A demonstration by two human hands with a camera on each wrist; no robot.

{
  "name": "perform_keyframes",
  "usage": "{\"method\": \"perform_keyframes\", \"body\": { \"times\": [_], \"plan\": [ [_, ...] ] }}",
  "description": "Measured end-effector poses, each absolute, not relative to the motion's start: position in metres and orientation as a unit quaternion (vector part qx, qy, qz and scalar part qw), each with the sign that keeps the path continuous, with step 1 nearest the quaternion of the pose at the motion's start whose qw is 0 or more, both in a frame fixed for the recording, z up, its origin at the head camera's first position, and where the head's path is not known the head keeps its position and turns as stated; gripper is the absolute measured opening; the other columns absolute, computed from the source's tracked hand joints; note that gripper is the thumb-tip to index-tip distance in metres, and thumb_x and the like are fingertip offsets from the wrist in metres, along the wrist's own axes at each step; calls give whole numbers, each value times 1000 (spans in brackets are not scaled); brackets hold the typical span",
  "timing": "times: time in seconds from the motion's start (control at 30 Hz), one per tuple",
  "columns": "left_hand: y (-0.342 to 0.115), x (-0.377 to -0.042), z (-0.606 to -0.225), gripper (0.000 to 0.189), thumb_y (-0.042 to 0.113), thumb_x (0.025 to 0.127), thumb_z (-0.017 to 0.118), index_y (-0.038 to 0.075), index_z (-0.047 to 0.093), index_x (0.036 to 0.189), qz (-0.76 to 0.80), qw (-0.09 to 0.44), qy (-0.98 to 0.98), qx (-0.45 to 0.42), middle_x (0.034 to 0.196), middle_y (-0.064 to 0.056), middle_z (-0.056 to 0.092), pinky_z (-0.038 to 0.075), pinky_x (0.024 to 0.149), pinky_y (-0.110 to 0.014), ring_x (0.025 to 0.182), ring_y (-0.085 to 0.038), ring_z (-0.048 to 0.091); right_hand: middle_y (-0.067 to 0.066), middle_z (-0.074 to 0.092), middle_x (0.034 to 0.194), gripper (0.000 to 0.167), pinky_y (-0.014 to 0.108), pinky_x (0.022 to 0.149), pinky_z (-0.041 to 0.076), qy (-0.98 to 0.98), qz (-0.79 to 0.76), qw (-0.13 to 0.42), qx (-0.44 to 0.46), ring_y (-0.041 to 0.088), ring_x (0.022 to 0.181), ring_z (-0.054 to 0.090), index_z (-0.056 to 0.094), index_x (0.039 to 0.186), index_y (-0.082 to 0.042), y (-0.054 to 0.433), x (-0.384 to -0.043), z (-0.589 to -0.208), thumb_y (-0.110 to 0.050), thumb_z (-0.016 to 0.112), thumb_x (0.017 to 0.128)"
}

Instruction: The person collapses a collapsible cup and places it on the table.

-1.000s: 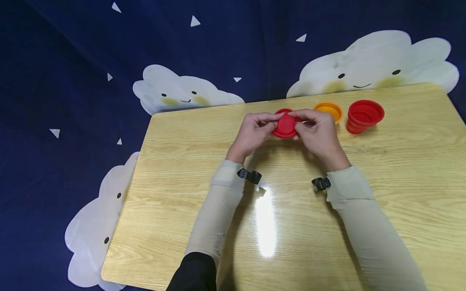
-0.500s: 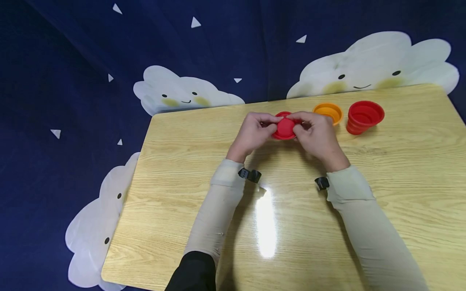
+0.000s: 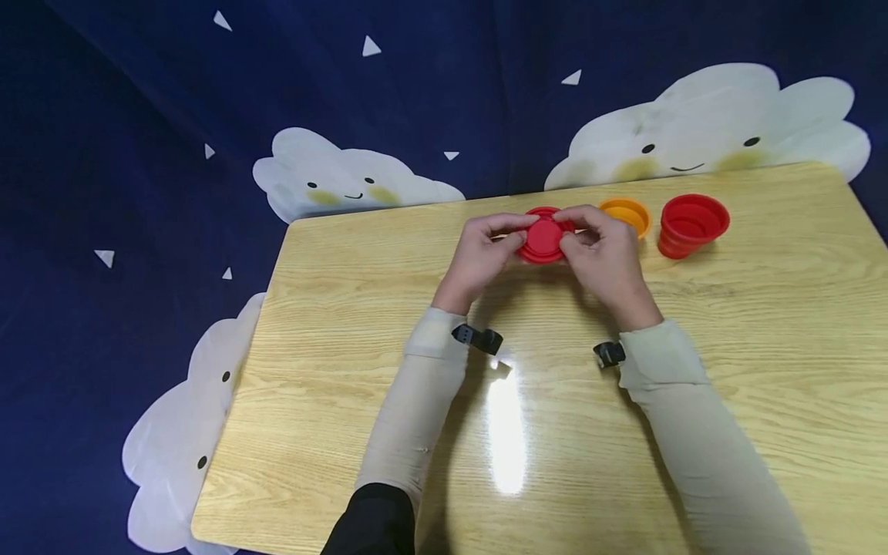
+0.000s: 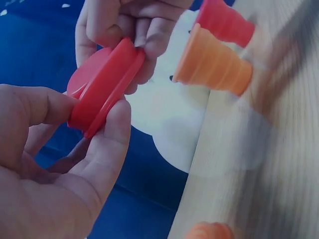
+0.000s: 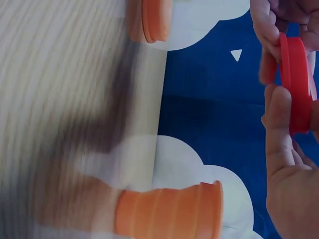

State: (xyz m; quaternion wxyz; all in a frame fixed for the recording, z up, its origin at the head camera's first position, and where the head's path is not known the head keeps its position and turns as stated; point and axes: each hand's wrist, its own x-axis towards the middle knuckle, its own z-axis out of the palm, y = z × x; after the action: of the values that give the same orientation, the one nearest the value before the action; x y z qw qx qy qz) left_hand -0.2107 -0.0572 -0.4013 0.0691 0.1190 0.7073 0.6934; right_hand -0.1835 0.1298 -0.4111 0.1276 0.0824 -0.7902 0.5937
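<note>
Held up over the far part of the table is a red collapsible cup (image 3: 545, 237), squashed into a flat ringed disc with its round base facing the head camera. My left hand (image 3: 486, 250) pinches its left edge between thumb and fingers. On the opposite edge, my right hand (image 3: 602, 253) grips it the same way. The left wrist view shows the flattened red cup (image 4: 102, 87) side-on, thin rings stacked together. Behind my right hand stands an orange collapsible cup (image 3: 627, 214), extended and partly covered by that hand in the head view.
To the right of the orange cup an extended red cup (image 3: 694, 223) stands upright. The right wrist view also has a short orange ringed piece (image 5: 157, 20) near the table's far edge. Beyond the wooden table (image 3: 347, 308) hangs a dark blue cloud-patterned cloth (image 3: 416, 85).
Both hands keep their hold on the flattened red cup. It tipped slightly half a second ago and now faces the head camera again. The standing cups have stayed put.
</note>
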Motion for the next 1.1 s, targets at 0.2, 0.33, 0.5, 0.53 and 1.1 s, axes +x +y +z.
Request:
{"method": "perform_keyframes", "body": {
  "times": [0.2,0.33,0.5,0.53,1.1],
  "plan": [
    [-60,-210,-405,25,-8,97,60,-7,70,119,746,97,650,106,111,-15,70,61,73,-37,84,-22,70,22,68,107,32,17,71,57,-746,652,119,66,10,79,69,60,122,4,128,-184,-412,5,62,90],
    [-60,-209,-404,24,-4,97,63,-8,70,120,752,99,643,103,111,-15,70,61,74,-40,84,-21,71,19,69,109,27,14,72,55,-768,623,135,62,9,79,67,65,118,6,129,-185,-413,3,63,91],
    [-57,-210,-404,27,-7,93,66,-7,70,120,762,86,635,89,108,-16,71,59,74,-47,82,-23,71,16,68,112,27,13,66,54,-779,611,135,48,9,78,65,68,120,3,131,-185,-414,2,65,93],
    [-57,-210,-404,29,-8,92,67,-7,70,121,767,83,631,83,108,-17,71,59,73,-47,82,-23,72,16,68,113,27,14,65,54,-779,611,133,47,8,78,65,68,121,3,131,-185,-414,1,65,94],
    [-63,-211,-407,72,-22,71,79,5,62,136,729,87,672,93,115,-12,69,58,87,-34,98,-25,70,12,50,141,73,17,82,55,-774,626,33,84,27,113,55,54,143,0,137,-185,-405,6,84,76]
  ]
}}
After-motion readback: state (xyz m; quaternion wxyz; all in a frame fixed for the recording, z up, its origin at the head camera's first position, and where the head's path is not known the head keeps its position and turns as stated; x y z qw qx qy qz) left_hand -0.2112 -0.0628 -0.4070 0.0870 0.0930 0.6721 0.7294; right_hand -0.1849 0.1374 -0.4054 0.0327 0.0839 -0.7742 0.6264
